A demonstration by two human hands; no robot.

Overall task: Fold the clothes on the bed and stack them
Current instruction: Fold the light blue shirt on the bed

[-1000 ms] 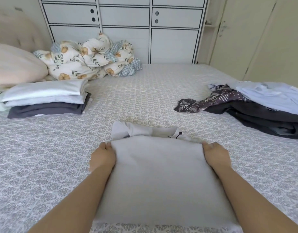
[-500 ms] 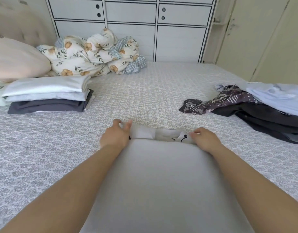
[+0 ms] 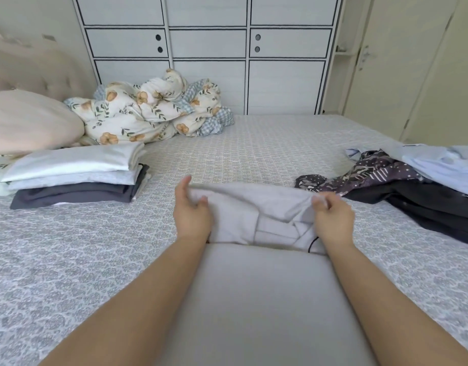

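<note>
A light grey garment (image 3: 254, 299) lies on the bed in front of me, its far end lifted off the sheet. My left hand (image 3: 192, 213) pinches the left corner of that raised end. My right hand (image 3: 333, 219) grips the right corner. The raised flap hangs between the two hands, and a thin black cord shows under the right one. A stack of folded clothes (image 3: 77, 175), white on top and dark grey at the bottom, sits at the left. Unfolded clothes (image 3: 412, 188), patterned, black and pale blue, lie in a heap at the right.
The patterned bed sheet (image 3: 69, 260) stretches to both sides of the garment. A crumpled floral duvet (image 3: 153, 112) and a pink pillow (image 3: 29, 120) lie at the head end. White wardrobe doors (image 3: 209, 62) stand behind the bed.
Both hands moved from the garment's side edges to its far end, took hold of the corners and lifted that end off the bed.
</note>
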